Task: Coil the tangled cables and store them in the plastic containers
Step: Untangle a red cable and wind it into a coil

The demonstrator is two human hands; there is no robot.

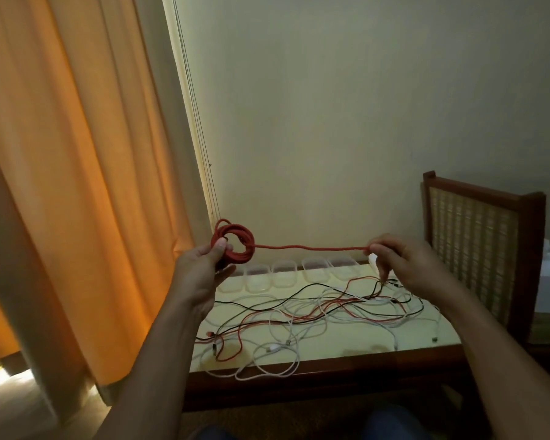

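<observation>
A red cable [311, 248] is stretched level in the air above the table. My left hand [204, 274] grips its wound coil [235, 241] between thumb and fingers. My right hand [404, 265] pinches the cable's free end, where a white plug [372, 258] hangs just below the fingers. On the table [331, 347] lies a tangle of red, black and white cables [315, 309]. Several clear plastic containers [283, 274] stand in a row along the table's far edge, under the stretched cable.
An orange curtain [77, 185] hangs close on the left, beside the table's left edge. A wooden chair with a woven back [477, 249] stands at the right end of the table. A plain wall [331, 122] is behind.
</observation>
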